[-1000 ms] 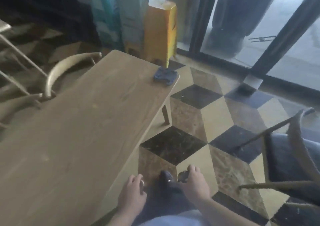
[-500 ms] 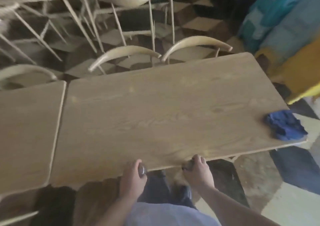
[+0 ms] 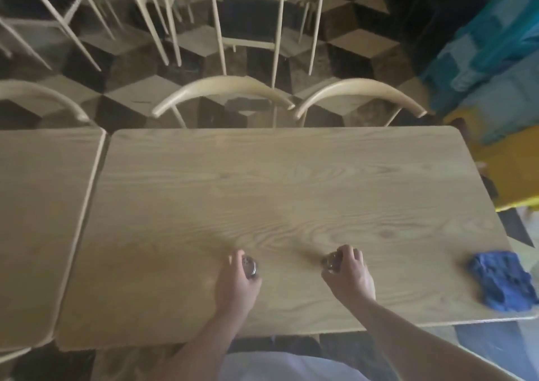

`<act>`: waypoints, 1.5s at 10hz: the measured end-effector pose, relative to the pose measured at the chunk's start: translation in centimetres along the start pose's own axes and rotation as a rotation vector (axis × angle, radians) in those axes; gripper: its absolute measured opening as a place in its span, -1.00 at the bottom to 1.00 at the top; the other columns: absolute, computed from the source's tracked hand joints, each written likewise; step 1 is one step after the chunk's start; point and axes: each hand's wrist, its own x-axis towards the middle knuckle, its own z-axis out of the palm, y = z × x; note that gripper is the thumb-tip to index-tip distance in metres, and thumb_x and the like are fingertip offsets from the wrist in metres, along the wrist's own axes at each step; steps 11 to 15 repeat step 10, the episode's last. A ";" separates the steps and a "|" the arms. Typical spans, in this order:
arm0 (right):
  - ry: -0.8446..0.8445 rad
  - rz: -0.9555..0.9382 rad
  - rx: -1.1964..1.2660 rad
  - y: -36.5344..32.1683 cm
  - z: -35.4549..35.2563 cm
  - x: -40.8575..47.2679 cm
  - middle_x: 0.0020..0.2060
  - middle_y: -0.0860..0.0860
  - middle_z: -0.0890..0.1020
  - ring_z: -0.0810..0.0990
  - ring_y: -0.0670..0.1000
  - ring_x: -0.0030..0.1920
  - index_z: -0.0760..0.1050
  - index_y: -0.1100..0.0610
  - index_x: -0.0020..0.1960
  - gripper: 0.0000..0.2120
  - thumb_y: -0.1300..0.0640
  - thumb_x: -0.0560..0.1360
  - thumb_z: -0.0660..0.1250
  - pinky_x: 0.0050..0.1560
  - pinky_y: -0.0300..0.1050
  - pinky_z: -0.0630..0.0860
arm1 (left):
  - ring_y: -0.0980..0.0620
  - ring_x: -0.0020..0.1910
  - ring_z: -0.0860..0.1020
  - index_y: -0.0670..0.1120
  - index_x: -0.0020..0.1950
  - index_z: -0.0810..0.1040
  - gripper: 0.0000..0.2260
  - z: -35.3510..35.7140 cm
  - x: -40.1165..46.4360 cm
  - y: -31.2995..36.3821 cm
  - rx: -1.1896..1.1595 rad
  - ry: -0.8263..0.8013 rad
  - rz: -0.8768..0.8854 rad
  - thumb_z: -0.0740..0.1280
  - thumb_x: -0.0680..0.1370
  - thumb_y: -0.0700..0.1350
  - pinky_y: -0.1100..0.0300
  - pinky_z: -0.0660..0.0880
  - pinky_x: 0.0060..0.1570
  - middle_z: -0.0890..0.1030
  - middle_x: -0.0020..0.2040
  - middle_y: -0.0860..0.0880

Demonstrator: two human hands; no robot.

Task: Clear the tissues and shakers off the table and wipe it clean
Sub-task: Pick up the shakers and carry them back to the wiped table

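Observation:
A light wooden table (image 3: 262,182) fills the middle of the head view. My left hand (image 3: 236,286) is closed around a small shaker with a perforated metal top (image 3: 250,266), held over the table's near part. My right hand (image 3: 348,278) grips a second glass shaker (image 3: 332,261) a little to the right. Whether the shakers touch the tabletop I cannot tell. A crumpled blue cloth (image 3: 501,281) lies at the table's near right corner. No tissues are in sight.
A second wooden table (image 3: 38,220) butts against the left side. Curved-back chairs (image 3: 224,91) stand along the far edge, with more chairs behind. Coloured boxes (image 3: 495,74) and a yellow box (image 3: 513,170) stand at the right on the chequered floor.
My view swung from the table's end to face its long side. Both hands, each holding a shaker, rose from below the table edge to over the tabletop.

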 end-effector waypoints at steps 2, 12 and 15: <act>0.025 -0.016 0.056 -1.6 -2.0 5.0 0.02 -0.11 0.50 0.58 0.06 -0.02 0.38 -0.07 0.10 -0.59 0.01 0.32 0.46 -0.13 -0.03 0.53 | -0.15 -0.05 0.55 -0.02 0.13 0.45 -0.62 1.2 3.9 3.7 -0.059 -0.034 0.001 0.45 0.35 -0.16 0.06 0.47 -0.16 0.32 -0.08 0.08; -0.005 -0.012 0.088 -3.5 -2.7 9.2 0.30 -0.06 0.43 0.52 0.07 0.22 0.29 -0.05 0.42 -0.36 0.06 0.39 0.43 -0.01 -0.08 0.48 | -0.20 0.05 0.55 -0.09 0.32 0.42 -0.42 3.7 7.9 6.9 -0.019 -0.010 0.030 0.54 0.36 -0.09 -0.01 0.51 0.01 0.49 0.04 -0.12; -0.005 -0.012 0.088 -3.5 -2.7 9.2 0.30 -0.06 0.43 0.52 0.07 0.22 0.29 -0.05 0.42 -0.36 0.06 0.39 0.43 -0.01 -0.08 0.48 | -0.20 0.05 0.55 -0.09 0.32 0.42 -0.42 3.7 7.9 6.9 -0.019 -0.010 0.030 0.54 0.36 -0.09 -0.01 0.51 0.01 0.49 0.04 -0.12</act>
